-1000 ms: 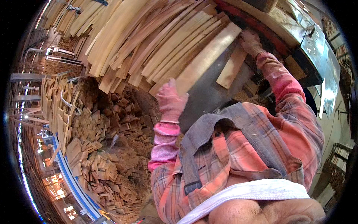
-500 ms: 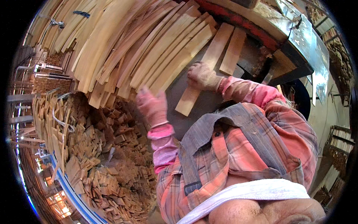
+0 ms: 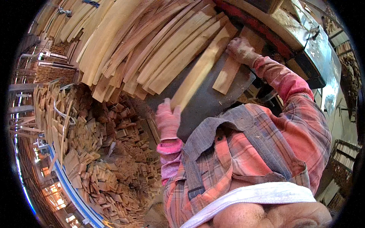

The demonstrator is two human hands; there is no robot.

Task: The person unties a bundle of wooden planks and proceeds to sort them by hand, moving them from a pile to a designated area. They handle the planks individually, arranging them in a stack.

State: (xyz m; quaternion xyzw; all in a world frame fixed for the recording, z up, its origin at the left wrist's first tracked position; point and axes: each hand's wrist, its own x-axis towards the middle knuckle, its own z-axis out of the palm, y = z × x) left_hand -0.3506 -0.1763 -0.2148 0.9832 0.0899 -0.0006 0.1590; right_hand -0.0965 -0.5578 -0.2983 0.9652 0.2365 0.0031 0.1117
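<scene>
The left hand point(image 3: 167, 119) has swung a long slat point(image 3: 199, 78) up, clamped on its end, while the right hand point(image 3: 241, 49) presses a short board point(image 3: 230, 74) flat; the blurred slat could slip and topple the stack point(image 3: 152, 49).

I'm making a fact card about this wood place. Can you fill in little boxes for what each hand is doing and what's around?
Left hand: gloved, grips the near end of a long wooden slat
Right hand: gloved, rests on a shorter board
Surface: dark work table
Behind: stack of long slats
Left side: heap of wood offcuts
</scene>
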